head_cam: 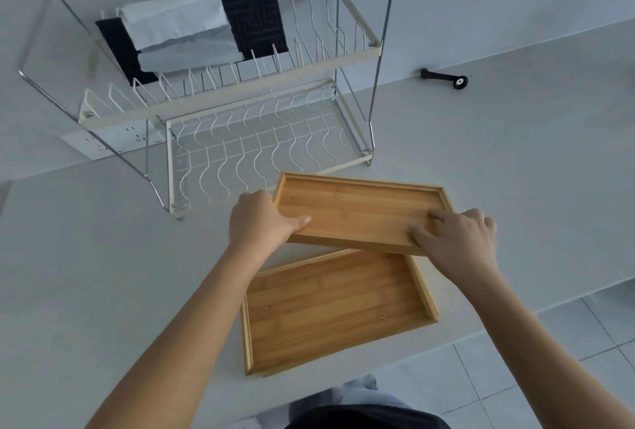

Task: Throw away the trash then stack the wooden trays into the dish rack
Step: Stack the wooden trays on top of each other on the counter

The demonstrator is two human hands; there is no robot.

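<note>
I hold a wooden tray [357, 208] lifted over the counter, just in front of the dish rack [240, 150]. My left hand [257, 219] grips its left end, thumb on the inside. My right hand [457, 239] grips its right end, fingers spread across the tray's floor. A second wooden tray [330, 308] lies flat on the counter below, partly covered by the held one. The rack is a two-tier white wire frame; its lower tier holds nothing.
On the rack's upper tier lie a black cloth [257, 20] and a folded white cloth [178, 33]. A small black tool [445, 77] rests at the wall on the right. A wall socket [103, 142] sits behind the rack. The counter edge and tiled floor [515, 370] are at lower right.
</note>
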